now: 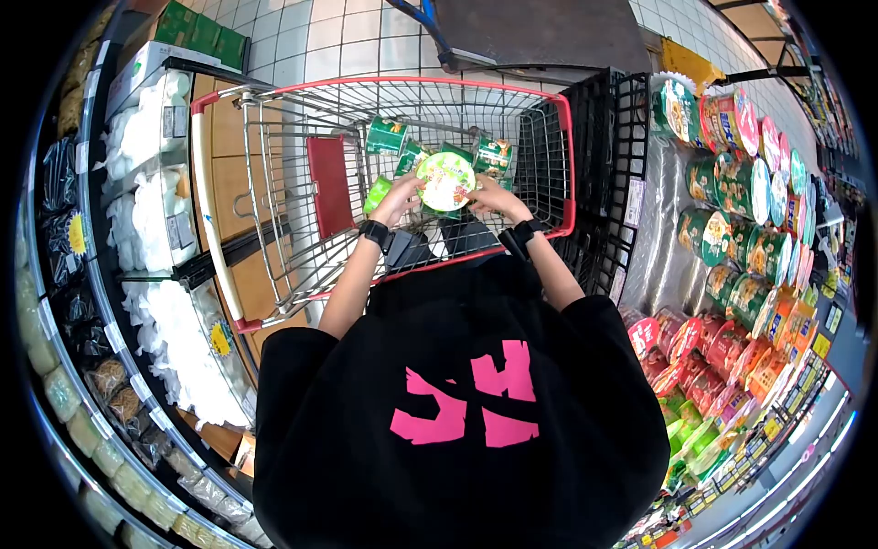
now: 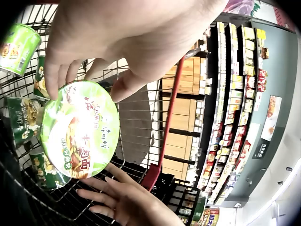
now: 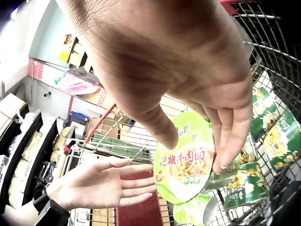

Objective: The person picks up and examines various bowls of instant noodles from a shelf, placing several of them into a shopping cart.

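A noodle cup point(image 1: 446, 181) with a light green and white lid is held between both hands above the shopping cart's load. In the left wrist view, the left hand point(image 2: 127, 37) has its fingertips and thumb at the lid's rim. The right hand point(image 3: 183, 70) grips the cup, its thumb against the lid and its fingers along the side, as the right wrist view shows. Below lie several dark green noodle cups point(image 1: 387, 136) and a bright green one point(image 1: 377, 194), some tipped over in the wire basket. Part of the held cup's body is hidden beneath its lid.
The shopping cart point(image 1: 384, 82) has a red rim and a red panel point(image 1: 331, 188). Black crates point(image 1: 594, 119) stand on its right, beside shelves of noodle cups point(image 1: 718, 233). On the left are shelves with white bagged goods point(image 1: 151, 215).
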### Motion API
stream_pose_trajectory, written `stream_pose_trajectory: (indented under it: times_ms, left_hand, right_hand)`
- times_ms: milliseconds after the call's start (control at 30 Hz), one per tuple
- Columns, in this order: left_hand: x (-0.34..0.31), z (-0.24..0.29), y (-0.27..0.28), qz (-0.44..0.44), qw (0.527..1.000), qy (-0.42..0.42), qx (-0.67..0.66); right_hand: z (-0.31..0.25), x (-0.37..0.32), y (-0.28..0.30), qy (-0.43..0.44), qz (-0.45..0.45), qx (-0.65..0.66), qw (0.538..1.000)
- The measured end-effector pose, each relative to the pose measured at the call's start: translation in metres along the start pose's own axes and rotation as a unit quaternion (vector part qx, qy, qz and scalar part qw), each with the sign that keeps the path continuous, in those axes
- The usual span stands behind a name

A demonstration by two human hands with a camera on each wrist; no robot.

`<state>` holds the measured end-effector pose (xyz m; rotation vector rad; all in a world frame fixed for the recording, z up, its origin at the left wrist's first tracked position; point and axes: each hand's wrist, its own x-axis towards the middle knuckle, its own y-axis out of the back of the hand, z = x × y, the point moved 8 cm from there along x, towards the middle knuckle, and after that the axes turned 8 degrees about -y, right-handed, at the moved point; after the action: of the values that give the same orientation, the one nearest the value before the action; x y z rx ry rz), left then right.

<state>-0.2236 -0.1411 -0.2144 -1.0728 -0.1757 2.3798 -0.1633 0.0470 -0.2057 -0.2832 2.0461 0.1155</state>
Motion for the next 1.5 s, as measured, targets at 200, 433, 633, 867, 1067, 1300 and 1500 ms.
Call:
stream_pose_trajectory:
  times_ms: [200, 433, 633, 867, 1067, 1300, 1500]
  left_hand:
    - [0.020, 0.019, -0.018, 0.033, 0.999, 0.008, 0.010]
    - [0.061, -0.005, 0.008, 0.082, 0.995, -0.028, -0.056]
    - [0.074, -0.028, 0.020, 0.130, 0.989, -0.038, -0.052]
    - [0.066, -0.066, 0.007, 0.105, 0.992, 0.028, -0.057]
    - [0.053, -0.071, 0.012, 0.095, 0.994, 0.044, -0.033]
    - [0.042, -0.074, 0.019, 0.111, 0.992, 0.018, -0.055]
    - [0.024, -0.067, 0.012, 0.103, 0.995, 0.005, -0.016]
  right_hand:
    - [-0.013, 0.032, 0.021, -0.004, 0.015, 0.011, 1.000]
    - [-0.017, 0.064, 0.032, -0.006, 0.015, 0.039, 0.999]
    - [-0.017, 0.076, 0.032, -0.024, 0.047, 0.083, 0.995]
    - [0.033, 0.107, 0.042, -0.033, 0.077, 0.088, 0.993]
    - [0.154, 0.256, 0.048, 0.134, 0.050, -0.174, 0.974]
    - [0.086, 0.116, 0.045, -0.056, 0.054, 0.085, 0.993]
    - [0.080, 0.086, 0.037, -0.029, 0.047, 0.098, 0.994]
